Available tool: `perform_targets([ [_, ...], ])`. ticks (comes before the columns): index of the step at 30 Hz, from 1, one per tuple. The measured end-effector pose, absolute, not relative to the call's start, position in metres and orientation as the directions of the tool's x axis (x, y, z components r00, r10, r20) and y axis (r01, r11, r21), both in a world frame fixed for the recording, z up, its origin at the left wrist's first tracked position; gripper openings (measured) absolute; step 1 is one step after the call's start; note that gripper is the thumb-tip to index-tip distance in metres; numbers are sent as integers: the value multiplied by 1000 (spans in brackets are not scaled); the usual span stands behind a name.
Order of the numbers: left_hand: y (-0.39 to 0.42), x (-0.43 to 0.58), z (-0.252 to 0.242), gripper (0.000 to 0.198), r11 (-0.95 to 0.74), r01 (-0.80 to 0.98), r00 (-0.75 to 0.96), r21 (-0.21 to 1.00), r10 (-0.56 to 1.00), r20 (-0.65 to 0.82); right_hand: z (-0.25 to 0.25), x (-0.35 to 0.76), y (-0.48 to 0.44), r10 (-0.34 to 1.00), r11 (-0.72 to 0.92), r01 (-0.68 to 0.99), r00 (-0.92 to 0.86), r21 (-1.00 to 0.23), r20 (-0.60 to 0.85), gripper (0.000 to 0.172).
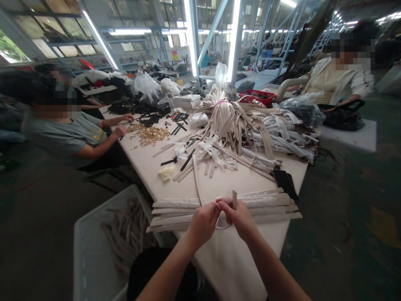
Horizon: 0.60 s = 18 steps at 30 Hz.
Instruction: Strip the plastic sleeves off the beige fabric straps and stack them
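Note:
My left hand (203, 222) and my right hand (240, 217) meet above the table, fingertips pinched together. Between them they grip a pale beige strap (234, 199), whose short end stands up out of my right hand. A small loop of it curves below the fingers. What the fingertips do at the pinch is too small to make out. Under and behind both hands, a row of flat beige strips (275, 207) lies crosswise on the table. Another long strip (196, 177) runs from the far pile towards my left hand.
A large heap of tied beige straps (224, 117) covers the table's middle. Gold metal pieces (150, 134) lie by a co-worker (90, 133) at left; another person (338, 79) sits at right. A white bin (82, 242) holding strips stands at lower left. Black pieces (284, 183) lie near the right edge.

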<state>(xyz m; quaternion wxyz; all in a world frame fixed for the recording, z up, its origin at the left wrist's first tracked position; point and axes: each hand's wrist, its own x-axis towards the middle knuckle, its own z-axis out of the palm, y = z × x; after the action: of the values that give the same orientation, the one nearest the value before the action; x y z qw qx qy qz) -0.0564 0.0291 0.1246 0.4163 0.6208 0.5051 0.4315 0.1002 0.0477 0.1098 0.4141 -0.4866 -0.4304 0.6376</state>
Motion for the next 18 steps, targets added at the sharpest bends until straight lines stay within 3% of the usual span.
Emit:
perform_targets([
  [6,-43,-69,97,29,139,200,88,970,983,-159,90,95,27,954,-298,-249,-113,-921,-279,44],
  [11,-93,-93,74,39,246,167,64,955,964,-259,80,99,22,960,-279,-181,-40,-943,-277,50],
  [18,-135,-132,81,35,167,445,-59,880,986,-157,90,110,24,972,-190,-173,103,-966,-210,46],
])
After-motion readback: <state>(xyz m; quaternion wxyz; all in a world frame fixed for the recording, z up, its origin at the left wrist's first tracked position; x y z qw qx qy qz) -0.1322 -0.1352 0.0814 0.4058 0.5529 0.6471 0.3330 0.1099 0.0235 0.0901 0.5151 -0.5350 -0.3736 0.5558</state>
